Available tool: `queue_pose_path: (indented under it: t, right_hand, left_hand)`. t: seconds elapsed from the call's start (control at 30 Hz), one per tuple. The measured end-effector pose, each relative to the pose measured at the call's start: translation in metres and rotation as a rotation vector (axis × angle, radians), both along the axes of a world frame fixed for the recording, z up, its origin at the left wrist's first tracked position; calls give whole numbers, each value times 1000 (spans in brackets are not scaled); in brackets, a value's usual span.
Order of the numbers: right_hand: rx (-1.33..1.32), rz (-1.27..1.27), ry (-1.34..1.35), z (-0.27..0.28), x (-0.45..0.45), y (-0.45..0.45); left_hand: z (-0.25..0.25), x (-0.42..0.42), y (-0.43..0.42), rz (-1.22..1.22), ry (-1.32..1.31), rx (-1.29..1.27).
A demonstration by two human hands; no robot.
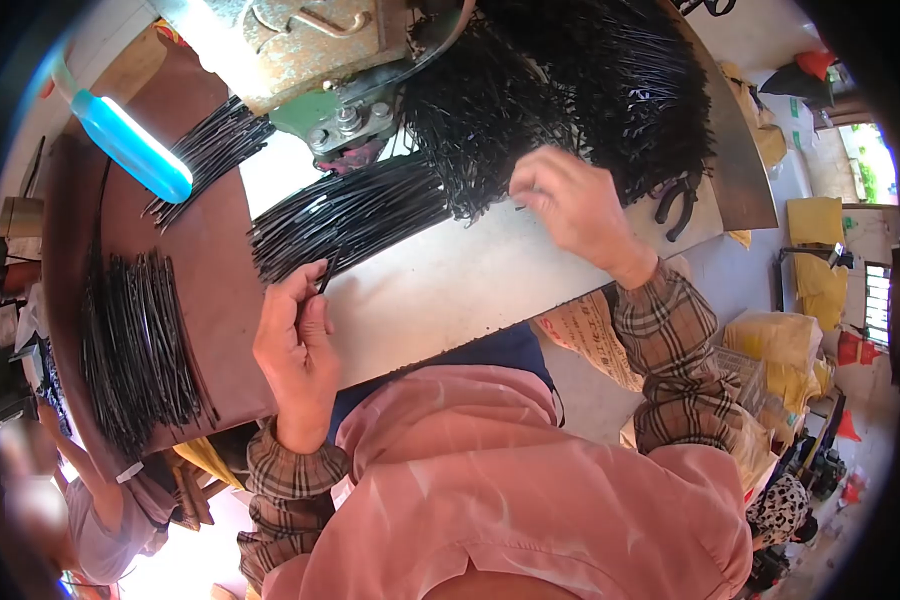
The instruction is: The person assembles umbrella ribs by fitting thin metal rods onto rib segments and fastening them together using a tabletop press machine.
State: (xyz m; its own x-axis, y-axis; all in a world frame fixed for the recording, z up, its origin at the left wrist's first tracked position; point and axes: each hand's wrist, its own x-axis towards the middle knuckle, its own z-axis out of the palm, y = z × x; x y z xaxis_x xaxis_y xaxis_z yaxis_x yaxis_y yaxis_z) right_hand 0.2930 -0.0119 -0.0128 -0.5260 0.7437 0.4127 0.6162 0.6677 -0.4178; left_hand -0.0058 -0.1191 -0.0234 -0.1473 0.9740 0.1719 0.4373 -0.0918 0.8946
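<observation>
The left hand (298, 352) has its grip pinching a thin black strand (327, 276) beside the strand bundle (345, 215), and the right hand (578, 212) is near the black pile (610, 90), its grip too blurred to tell.

Head-worn view from above wearer's torso, facing forward and down, close over worktable (440, 295).

Glowing blue lamp (132, 146) at upper left, another person (118, 530) at lower left, yellow sacks (817, 245) at far right

There are 3 bundles (135, 350) (210, 155) (350, 215) and 1 heap of black strips (570, 90), 1 lamp (135, 150) and 1 pair of pliers (678, 208).
</observation>
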Motion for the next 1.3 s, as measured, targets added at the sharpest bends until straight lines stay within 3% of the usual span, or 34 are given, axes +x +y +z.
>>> queue_pose_path:
  t: [0.13,0.2,0.27,0.4,0.5,0.63,0.73,1.3]
  right_hand:
    - [58,-155,194,4,-11,22]
    - [71,-171,447,7,-24,32]
    - [-353,-120,846,34,-44,20]
    - [-666,320,1151,31,-92,1]
    - [-621,89,802,3,-107,-3]
    - [-668,-104,651,13,-115,-10]
    - [-220,-20,437,-3,-117,-1]
    - [-204,-161,432,1,-122,0]
  left_hand:
    - [3,0,2,-32,-154,-94]
    - [9,1,7,-64,-283,-164]
    - [20,4,15,-94,-382,-249]
    - [31,13,41,-181,-584,-387]
    - [31,14,58,-175,-613,-374]
    - [24,12,67,-135,-596,-348]
    - [11,9,73,-109,-523,-268]
    - [1,3,79,-80,-318,-121]
